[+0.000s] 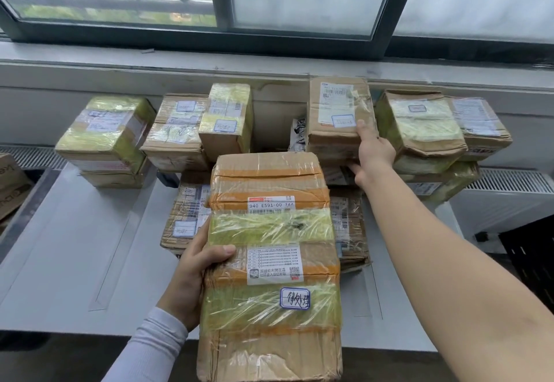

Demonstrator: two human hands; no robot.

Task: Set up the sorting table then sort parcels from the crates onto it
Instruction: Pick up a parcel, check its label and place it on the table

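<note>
A: Cardboard everywhere, and most of it wrapped in slack yellow-green tape. The left hand (pixel 192 273) holds the big parcel (pixel 269 262) by one long edge only, thumb curled over the top face, fingers hidden beneath. It hangs over the near edge of the grey table (pixel 75 247), above a flat parcel (pixel 186 217) lying there.

B: So a one-sided grip on a wide box. My guess is it could tip away from the hand, or the glossy tape could let it slide.

A: Likely enough. The right hand (pixel 371 154) is busy too: it reaches to the back row, thumb up the front of the tall parcel (pixel 338 118), fingers curled at its lower edge. Whether it has really taken hold or only steadies it, I cannot tell.

B: That tall one sits on other boxes, close beside the crumpled parcel (pixel 419 130). Pull it carelessly and the neighbours could shift or topple.

A: And both arms are spread wide, so neither can rescue the other.

B: Any writing?

A: The big parcel's upper label (pixel 271 203) reads "940 E591-00 344". Lower down, a printed Chinese sticker (pixel 274 264) with QR codes, too fine to read, and a blue-bordered tag (pixel 295 298) with handwritten characters I cannot make out surely. Similar blue tags sit on the others, illegible.
</note>
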